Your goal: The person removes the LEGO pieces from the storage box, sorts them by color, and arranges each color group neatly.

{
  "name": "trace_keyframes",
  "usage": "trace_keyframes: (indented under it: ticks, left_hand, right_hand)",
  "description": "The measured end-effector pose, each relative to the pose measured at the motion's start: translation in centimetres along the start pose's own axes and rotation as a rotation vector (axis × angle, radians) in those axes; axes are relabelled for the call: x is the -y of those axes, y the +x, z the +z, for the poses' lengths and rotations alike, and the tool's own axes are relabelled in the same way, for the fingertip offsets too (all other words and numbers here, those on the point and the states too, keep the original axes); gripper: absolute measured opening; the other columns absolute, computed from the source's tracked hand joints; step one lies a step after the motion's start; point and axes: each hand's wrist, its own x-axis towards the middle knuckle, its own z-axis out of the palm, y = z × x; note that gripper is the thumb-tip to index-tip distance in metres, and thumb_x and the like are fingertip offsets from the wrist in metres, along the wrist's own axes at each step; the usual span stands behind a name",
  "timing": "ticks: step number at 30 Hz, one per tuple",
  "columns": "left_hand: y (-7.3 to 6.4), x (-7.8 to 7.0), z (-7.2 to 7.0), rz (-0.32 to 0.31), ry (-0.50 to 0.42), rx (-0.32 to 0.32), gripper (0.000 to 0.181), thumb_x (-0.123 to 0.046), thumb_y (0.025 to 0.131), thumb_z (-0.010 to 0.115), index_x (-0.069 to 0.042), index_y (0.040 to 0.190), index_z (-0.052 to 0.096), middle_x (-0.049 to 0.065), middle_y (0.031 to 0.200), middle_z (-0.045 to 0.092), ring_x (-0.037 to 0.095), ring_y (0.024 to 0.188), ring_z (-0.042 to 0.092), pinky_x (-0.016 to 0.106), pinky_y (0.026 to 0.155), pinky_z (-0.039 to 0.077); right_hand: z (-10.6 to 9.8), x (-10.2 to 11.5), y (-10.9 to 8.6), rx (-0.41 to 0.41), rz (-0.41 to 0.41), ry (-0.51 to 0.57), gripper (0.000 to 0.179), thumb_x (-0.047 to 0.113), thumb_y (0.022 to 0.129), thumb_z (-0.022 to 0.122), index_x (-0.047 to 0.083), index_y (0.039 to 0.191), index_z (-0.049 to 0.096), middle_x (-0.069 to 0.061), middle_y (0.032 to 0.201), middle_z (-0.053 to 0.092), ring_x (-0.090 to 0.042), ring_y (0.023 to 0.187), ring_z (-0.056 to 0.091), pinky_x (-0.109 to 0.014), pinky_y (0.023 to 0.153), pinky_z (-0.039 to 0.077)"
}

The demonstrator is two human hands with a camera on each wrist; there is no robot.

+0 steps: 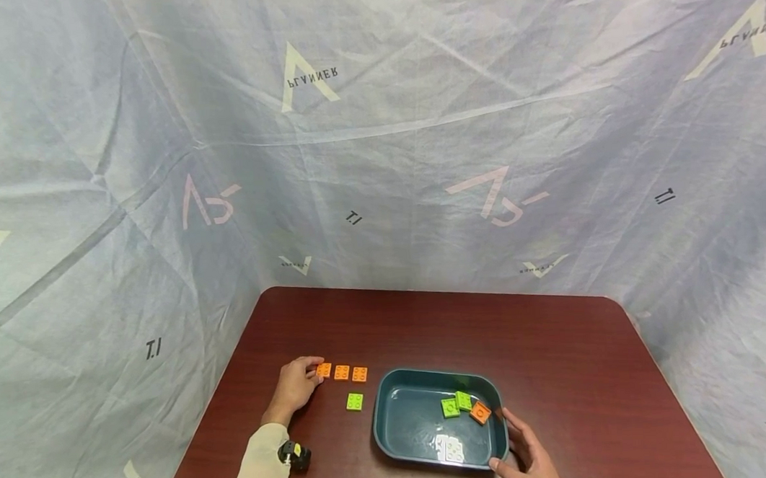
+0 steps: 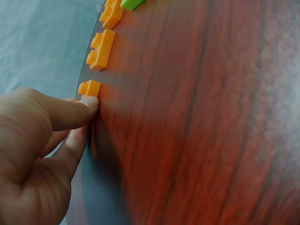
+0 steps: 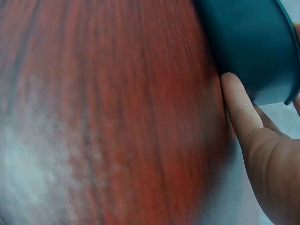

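Note:
At the left of the table, my left hand pinches the leftmost orange toy brick between thumb and fingers. In the left wrist view the thumb covers part of that brick. Two more orange bricks, a middle one and a right one, continue the row. Nearer me lies a green brick. My right hand grips the right end of a dark teal tray, thumb at the near corner, fingers at the rim. The right wrist view shows the thumb against the tray's outer wall.
Inside the tray are two green bricks, an upturned orange brick, and a pale brick amid glare. A dark wrist camera sits on the left sleeve. Grey printed sheeting surrounds the reddish-brown table.

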Motion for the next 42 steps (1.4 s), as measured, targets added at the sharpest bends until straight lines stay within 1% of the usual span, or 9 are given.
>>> trace_keyframes:
  ticks: [4, 11, 18, 22, 25, 29, 34, 39, 42]
  left_hand:
    - [0.0, 0.1, 0.1, 0.003, -0.001, -0.001, 0.044, 0.004, 0.09, 0.079, -0.007, 0.132, 0.073, 0.019, 0.133, 0.069, 0.03, 0.115, 0.074, 0.033, 0.086, 0.064]
    - [-0.1, -0.2, -0.2, -0.003, -0.009, 0.021, 0.046, 0.004, 0.092, 0.078, -0.006, 0.136, 0.071, 0.021, 0.139, 0.065, 0.033, 0.119, 0.072, 0.037, 0.089, 0.064]
    - [-0.1, -0.3, -0.1, -0.003, -0.008, 0.035, 0.048, 0.002, 0.091, 0.079, -0.009, 0.137, 0.07, 0.021, 0.142, 0.064, 0.035, 0.121, 0.071, 0.039, 0.092, 0.063]
    - [-0.1, -0.4, -0.2, -0.007, -0.013, 0.037, 0.049, 0.001, 0.092, 0.08, -0.009, 0.139, 0.069, 0.02, 0.141, 0.063, 0.035, 0.122, 0.071, 0.04, 0.093, 0.063]
    - [-0.2, -0.5, -0.3, 0.008, -0.014, 0.028, 0.049, 0.0, 0.092, 0.079, -0.009, 0.139, 0.069, 0.019, 0.14, 0.064, 0.035, 0.123, 0.07, 0.041, 0.095, 0.062]
    - [-0.5, -1.0, -0.7, 0.055, 0.014, -0.002, 0.048, 0.0, 0.092, 0.08, -0.008, 0.138, 0.069, 0.017, 0.137, 0.065, 0.035, 0.122, 0.069, 0.042, 0.095, 0.062]
    - [-0.7, -2.3, -1.2, 0.108, 0.007, -0.071, 0.047, -0.001, 0.09, 0.082, -0.007, 0.136, 0.071, 0.015, 0.135, 0.066, 0.034, 0.119, 0.069, 0.044, 0.094, 0.062]
    - [-1.3, -4.5, -1.1, 0.159, -0.065, -0.121, 0.042, -0.005, 0.091, 0.082, -0.011, 0.132, 0.073, 0.012, 0.135, 0.066, 0.035, 0.119, 0.07, 0.043, 0.095, 0.062]
    - [-1.9, -6.0, -0.8, 0.217, -0.108, -0.139, 0.04, -0.008, 0.091, 0.083, -0.013, 0.129, 0.074, 0.012, 0.132, 0.066, 0.037, 0.117, 0.071, 0.045, 0.095, 0.062]
  right_hand:
    - [0.0, -0.1, 0.0, 0.003, 0.001, 0.001, 0.092, 0.006, 0.08, 0.09, 0.01, 0.16, 0.043, -0.033, 0.147, 0.057, -0.002, 0.114, 0.066, -0.014, 0.092, 0.052]
    - [0.0, 0.1, 0.2, 0.002, 0.036, -0.009, 0.093, 0.009, 0.079, 0.09, 0.014, 0.16, 0.044, -0.028, 0.15, 0.057, -0.001, 0.115, 0.065, -0.014, 0.093, 0.05]
    - [0.0, 0.0, -0.1, 0.001, -0.017, -0.014, 0.092, 0.005, 0.08, 0.089, 0.01, 0.16, 0.043, -0.032, 0.145, 0.059, -0.001, 0.113, 0.066, -0.013, 0.093, 0.051]
    - [-0.1, 0.0, 0.0, 0.004, -0.002, -0.015, 0.091, 0.006, 0.08, 0.089, 0.012, 0.159, 0.045, -0.028, 0.145, 0.061, -0.001, 0.114, 0.066, -0.013, 0.093, 0.05]
    - [-0.2, 0.1, 0.0, 0.007, 0.015, -0.032, 0.09, 0.007, 0.079, 0.09, 0.013, 0.158, 0.047, -0.025, 0.146, 0.062, -0.001, 0.116, 0.066, -0.013, 0.095, 0.049]
    - [-0.2, 0.3, 0.0, 0.013, 0.014, -0.042, 0.089, 0.007, 0.079, 0.09, 0.013, 0.158, 0.048, -0.024, 0.145, 0.063, -0.005, 0.117, 0.067, -0.013, 0.095, 0.049]
    - [-0.2, 0.5, 0.1, 0.013, -0.017, -0.059, 0.089, 0.008, 0.079, 0.09, 0.011, 0.157, 0.048, -0.023, 0.146, 0.062, -0.004, 0.119, 0.066, -0.012, 0.097, 0.047]
    - [-0.2, 0.4, 0.1, 0.012, -0.044, -0.063, 0.09, 0.009, 0.079, 0.091, 0.01, 0.158, 0.047, -0.021, 0.153, 0.057, 0.001, 0.123, 0.062, -0.01, 0.1, 0.045]
    - [0.0, 0.3, 0.2, 0.009, -0.039, -0.053, 0.091, 0.01, 0.079, 0.091, 0.011, 0.158, 0.047, -0.016, 0.156, 0.055, 0.005, 0.124, 0.059, -0.008, 0.1, 0.044]
